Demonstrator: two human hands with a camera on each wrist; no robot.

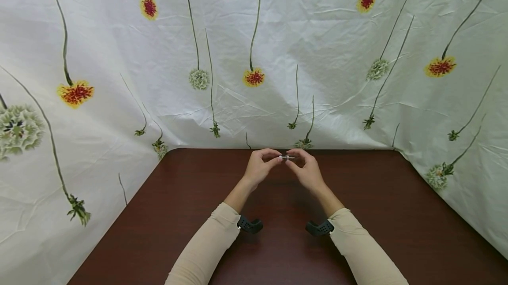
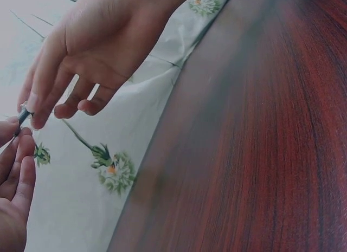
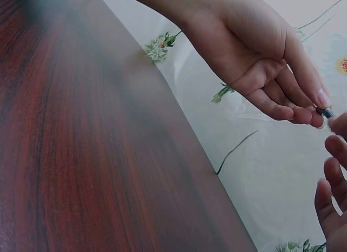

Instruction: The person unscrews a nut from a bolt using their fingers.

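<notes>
A small threaded metal bolt [image 1: 287, 157] is held up between both hands over the far part of the table. My left hand [image 1: 258, 168] pinches one end with thumb and fingertips. From the other side my right hand [image 1: 309, 172] pinches it the same way. In the left wrist view, threads show on the bolt [image 2: 23, 115] between the two sets of fingertips. The right wrist view has its dark threaded part [image 3: 325, 111] right at the right thumb tip. Fingers hide much of its length.
A dark reddish-brown table [image 1: 278, 249] spreads below the arms. Behind it and along its sides hangs a white cloth [image 1: 230, 33] printed with flowers. Each forearm has a beige sleeve [image 1: 206, 243], and a dark band [image 1: 250, 224] sits at each wrist.
</notes>
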